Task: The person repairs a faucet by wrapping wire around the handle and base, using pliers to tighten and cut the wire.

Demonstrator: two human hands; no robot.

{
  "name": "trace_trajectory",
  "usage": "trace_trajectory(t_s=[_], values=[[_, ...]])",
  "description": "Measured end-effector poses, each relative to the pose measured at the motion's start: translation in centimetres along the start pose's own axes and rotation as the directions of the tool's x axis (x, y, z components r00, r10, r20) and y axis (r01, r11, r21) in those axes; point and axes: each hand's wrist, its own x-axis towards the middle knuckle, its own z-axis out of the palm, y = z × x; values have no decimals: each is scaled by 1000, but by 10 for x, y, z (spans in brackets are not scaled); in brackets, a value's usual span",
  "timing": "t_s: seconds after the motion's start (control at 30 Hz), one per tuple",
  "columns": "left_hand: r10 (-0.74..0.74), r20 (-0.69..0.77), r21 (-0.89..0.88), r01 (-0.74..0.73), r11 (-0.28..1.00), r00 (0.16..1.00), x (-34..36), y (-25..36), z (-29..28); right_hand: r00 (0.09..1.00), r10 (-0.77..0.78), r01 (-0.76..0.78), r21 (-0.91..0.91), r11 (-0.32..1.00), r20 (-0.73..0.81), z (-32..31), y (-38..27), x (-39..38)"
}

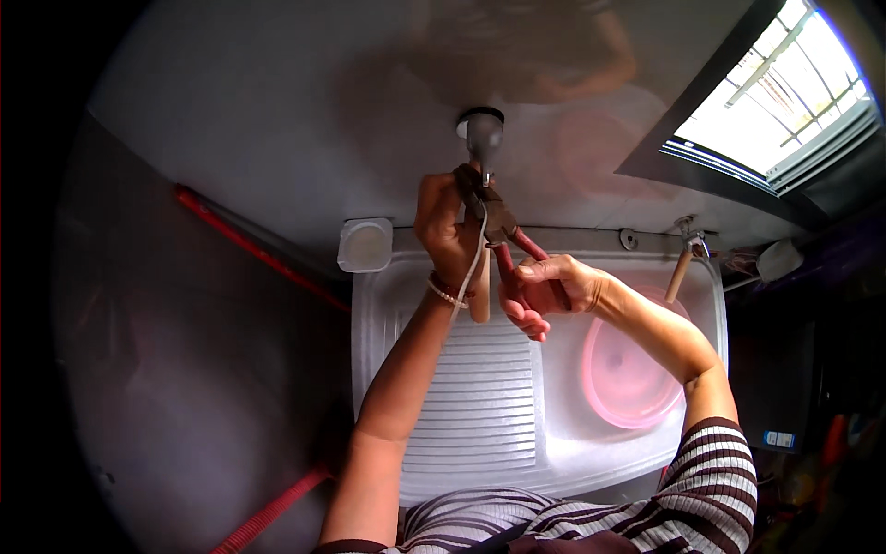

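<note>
My right hand (554, 286) grips the red handles of a pair of pliers (501, 223), which are slightly spread. The plier jaws point up and left toward my left hand (441, 226). That hand is raised, its fingers curled around a tool with a tan handle (480, 300); its dark upper end overlaps the plier jaws and cannot be told apart clearly. Just above is a grey, rounded fitting (484, 138) on the wall, with a black ring at its base. A thin white cord (478, 258) hangs from the jaws past my left wrist.
Below my hands stands a white laundry sink (554, 443) with a ribbed washboard (475, 397) and a pink basin (632, 379). A tap (692, 242) is at its back right, a white square container (365, 246) at its back left. A red pole (258, 245) leans left; a window (780, 88) is upper right.
</note>
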Motion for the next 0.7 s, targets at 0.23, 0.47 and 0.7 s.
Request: trace_trajectory(t_s=[0.23,0.47,0.7], values=[[-25,-4,-44,25,999,1000,1,7,0,996,-19,14,-59,998,-85,8,-3,-10],[-77,-15,-40,76,996,997,1,8,2,998,1,-4,-48,999,-58,5,-7,-11],[-36,-5,-95,35,995,999,0,4,0,954,-15,-49,-205,978,-300,19,-4,-7]])
